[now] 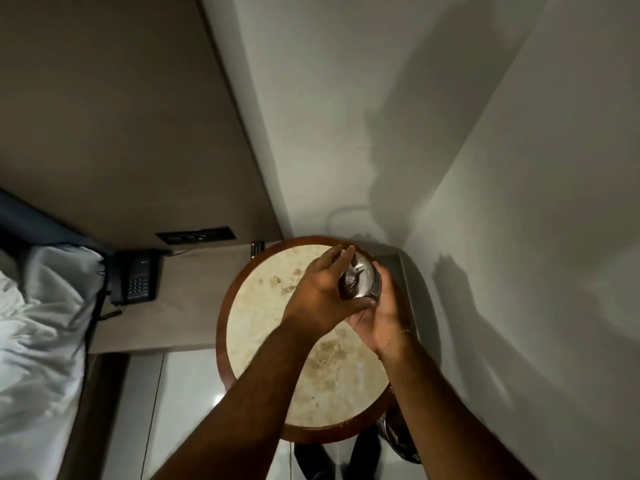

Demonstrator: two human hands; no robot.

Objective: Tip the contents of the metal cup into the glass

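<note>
A shiny metal cup (356, 279) is held above the far right part of the round marble-topped table (263, 327). My left hand (320, 294) wraps it from the left, and the cup lies tilted toward the right. My right hand (379, 318) cups from below and from the right, its fingers curled round a curved rim (376, 284) pressed against the cup's mouth, which looks like the glass. Both hands hide most of the glass, and no contents can be seen.
A black telephone (136, 276) and a remote control (257, 249) lie on the bedside ledge to the left. A bed with white sheets (34, 323) fills the left edge. A grey box (407, 282) stands in the wall corner behind the table.
</note>
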